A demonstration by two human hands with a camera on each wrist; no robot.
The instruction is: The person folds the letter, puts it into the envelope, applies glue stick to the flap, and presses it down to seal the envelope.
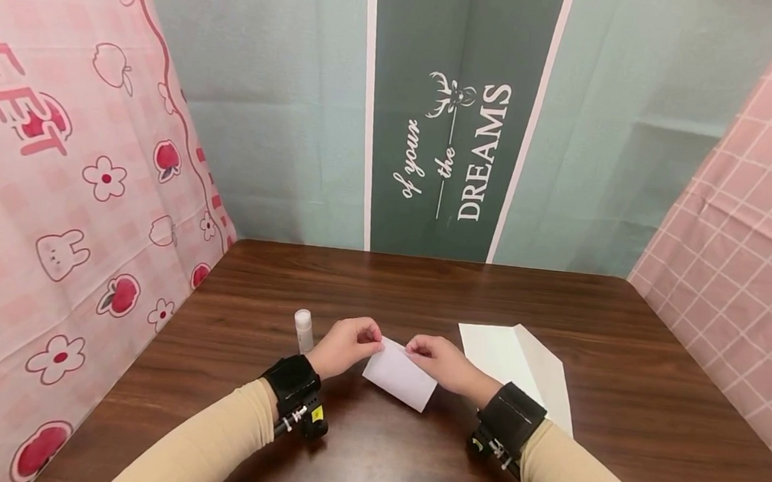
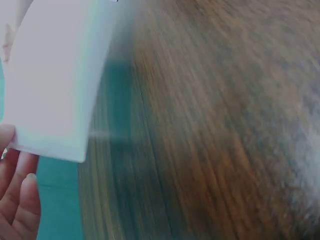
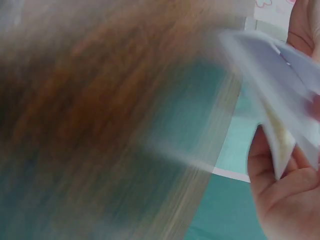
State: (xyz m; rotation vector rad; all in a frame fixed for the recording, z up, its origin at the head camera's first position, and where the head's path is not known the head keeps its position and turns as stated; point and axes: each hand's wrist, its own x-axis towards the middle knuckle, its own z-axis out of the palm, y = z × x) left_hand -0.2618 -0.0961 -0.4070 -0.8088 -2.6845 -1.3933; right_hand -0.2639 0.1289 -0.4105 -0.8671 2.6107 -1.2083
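Observation:
Between both hands, over the middle of the table, a folded white paper [image 1: 400, 376] is held tilted by its upper edge. My left hand [image 1: 349, 347] pinches its left corner between thumb and fingers. At the other end of that edge, my right hand [image 1: 443, 361] grips the paper with thumb and fingertips. In the right wrist view the folded paper [image 3: 272, 75] shows separate layers standing apart, with the right hand [image 3: 290, 200] curled around its near end. The left wrist view shows the left thumb on the face of the paper [image 2: 50, 85], fingers behind it.
A white glue stick [image 1: 303, 330] stands upright just left of my left hand. Right of my right hand, a larger creased sheet of white paper [image 1: 505, 358] lies on the brown wooden table [image 1: 423, 288], partly hidden by the forearm. Curtains [image 1: 287, 115] hang behind the table.

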